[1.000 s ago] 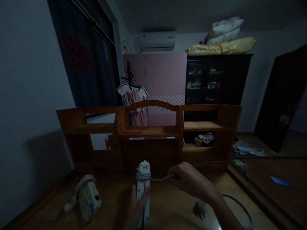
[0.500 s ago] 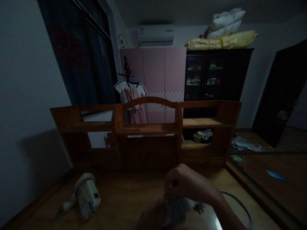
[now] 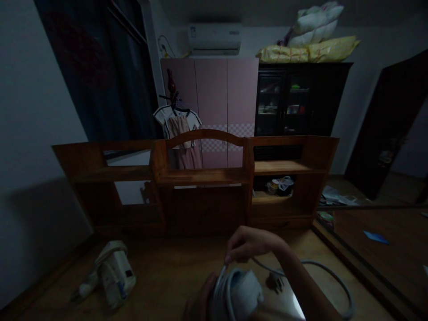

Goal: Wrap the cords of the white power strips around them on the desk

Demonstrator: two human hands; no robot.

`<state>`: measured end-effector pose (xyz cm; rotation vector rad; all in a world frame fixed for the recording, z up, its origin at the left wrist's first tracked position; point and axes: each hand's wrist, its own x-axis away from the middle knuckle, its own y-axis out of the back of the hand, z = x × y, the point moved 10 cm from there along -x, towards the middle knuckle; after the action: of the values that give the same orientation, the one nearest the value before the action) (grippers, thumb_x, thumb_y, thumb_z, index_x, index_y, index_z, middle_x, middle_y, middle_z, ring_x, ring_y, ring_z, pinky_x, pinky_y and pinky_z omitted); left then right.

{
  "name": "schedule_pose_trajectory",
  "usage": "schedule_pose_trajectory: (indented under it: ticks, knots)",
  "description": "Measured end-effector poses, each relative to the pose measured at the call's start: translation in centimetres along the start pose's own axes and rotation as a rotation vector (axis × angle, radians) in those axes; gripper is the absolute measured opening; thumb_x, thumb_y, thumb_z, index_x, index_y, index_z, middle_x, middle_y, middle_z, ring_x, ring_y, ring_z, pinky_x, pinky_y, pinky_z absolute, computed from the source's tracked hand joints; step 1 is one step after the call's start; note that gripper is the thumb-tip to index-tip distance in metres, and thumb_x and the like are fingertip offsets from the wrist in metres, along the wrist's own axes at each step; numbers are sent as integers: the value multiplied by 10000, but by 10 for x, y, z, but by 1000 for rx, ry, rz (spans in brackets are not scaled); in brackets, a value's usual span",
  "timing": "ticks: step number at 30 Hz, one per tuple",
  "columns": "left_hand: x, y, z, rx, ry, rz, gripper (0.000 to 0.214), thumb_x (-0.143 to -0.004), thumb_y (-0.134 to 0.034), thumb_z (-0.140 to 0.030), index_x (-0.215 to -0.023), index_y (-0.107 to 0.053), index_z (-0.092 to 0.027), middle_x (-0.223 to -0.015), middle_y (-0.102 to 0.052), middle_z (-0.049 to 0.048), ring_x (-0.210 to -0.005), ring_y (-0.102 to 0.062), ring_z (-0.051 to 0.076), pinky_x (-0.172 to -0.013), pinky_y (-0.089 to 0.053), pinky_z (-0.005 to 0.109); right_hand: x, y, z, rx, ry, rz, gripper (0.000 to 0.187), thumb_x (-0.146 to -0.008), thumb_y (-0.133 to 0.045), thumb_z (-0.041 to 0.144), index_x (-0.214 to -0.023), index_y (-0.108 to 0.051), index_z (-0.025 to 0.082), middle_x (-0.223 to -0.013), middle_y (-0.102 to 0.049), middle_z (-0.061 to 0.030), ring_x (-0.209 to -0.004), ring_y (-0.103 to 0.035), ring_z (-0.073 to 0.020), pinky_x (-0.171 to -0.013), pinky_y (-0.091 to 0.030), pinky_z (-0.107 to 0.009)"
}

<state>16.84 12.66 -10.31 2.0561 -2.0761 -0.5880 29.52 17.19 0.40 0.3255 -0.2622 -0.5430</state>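
A white power strip (image 3: 245,290) is wound with turns of grey-white cord (image 3: 224,290) near the front of the wooden desktop. My left hand (image 3: 199,299) is closed around its left side, partly cut off by the lower edge of the view. Just above it, my right hand (image 3: 250,244) pinches the cord between thumb and fingers. A plug (image 3: 276,281) with metal prongs lies right of the strip. Loose cord runs under my right forearm and loops out on the right. Farther left on the desktop rests a second white power strip (image 3: 117,276), wrapped in its own cord.
Along the back of the desktop (image 3: 174,263) stands a wooden shelf unit (image 3: 203,178). A wall (image 3: 36,200) bounds the left side. Beyond are a pink wardrobe (image 3: 210,89) and a dark cabinet (image 3: 301,98). A blue sheet (image 3: 376,237) lies on a brown surface at right.
My right hand has lifted slightly and drawn the cord up from the strip. The strip has turned, showing more of its end. The view has shifted a little.
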Motion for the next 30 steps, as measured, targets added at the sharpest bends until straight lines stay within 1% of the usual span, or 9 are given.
schedule_pose_trajectory:
  ticks: [3, 7, 11, 15, 18, 20, 22, 25, 30]
  knots:
    - [2, 10, -9, 37, 8, -112, 545, -588, -647, -425, -1094, -656, -222, -1096, -678, 125, -1043, -603, 372, -905, -481, 444, -8, -2, -8, 43, -15, -5, 415, -802, -623, 490, -940, -704, 107, -606, -519, 30, -511, -440, -55, -459, -342, -142]
    - [-1, 21, -19, -2, -19, -226, 525, -573, -670, -428, -1069, -650, -257, -1075, -687, 94, -1040, -605, 356, -903, -477, 414, -14, 0, -17, 160, -31, -7, 318, -885, -509, 374, -833, -679, 111, -610, -546, 17, -496, -480, -63, -453, -365, -141]
    - [-12, 43, -8, -46, 45, -380, 636, -569, -705, -463, -1156, -572, -258, -1072, -683, 88, -988, -628, 343, -852, -488, 390, -16, 10, -18, 436, -99, -199, 304, -924, -425, 292, -830, -662, 127, -627, -601, -9, -517, -543, -87, -479, -372, -159]
    - [-25, 64, 3, -88, 144, -490, 649, -582, -704, -520, -1133, -548, -212, -1030, -677, 114, -939, -637, 326, -796, -486, 371, -11, 10, -9, 813, -200, -440, 264, -947, -415, 289, -997, -647, 172, -842, -698, -89, -762, -671, -188, -594, -426, -221]
    - [-34, 82, 4, -88, 150, -557, 584, -662, -634, -571, -1103, -545, -199, -1023, -665, 104, -936, -630, 305, -782, -477, 375, -12, 1, -8, 1010, -273, -455, 215, -922, -437, 195, -997, -637, 166, -866, -704, -109, -804, -683, -240, -635, -458, -275]
    - [-40, 91, 9, -42, 158, -561, 580, -667, -625, -591, -1072, -545, -182, -1003, -663, 102, -915, -633, 290, -766, -478, 366, -16, -5, -1, 1095, -239, -457, 216, -891, -450, 110, -1004, -626, 164, -861, -702, -97, -796, -681, -240, -647, -466, -291]
    - [-44, 98, 23, 19, 230, -568, 581, -650, -636, -600, -1021, -553, -160, -931, -670, 104, -851, -644, 280, -724, -486, 356, -20, -11, 12, 1160, -184, -485, 229, -856, -470, 55, -999, -611, 164, -828, -696, -79, -762, -675, -230, -631, -464, -290]
    - [-46, 99, 32, 107, 275, -569, 559, -631, -654, -569, -987, -567, -146, -866, -677, 101, -785, -652, 268, -673, -497, 342, -27, -36, 37, 1235, -53, -467, 149, -847, -506, 67, -922, -597, 158, -772, -677, -60, -695, -655, -216, -584, -451, -283]
    - [-36, 82, 10, 33, 209, -474, 452, -643, -648, -423, -1005, -596, -157, -740, -675, 67, -679, -654, 257, -576, -498, 315, -24, -94, 75, 1330, 233, -380, 75, -847, -544, 77, -860, -588, 136, -795, -655, -57, -636, -606, -190, -481, -397, -274]
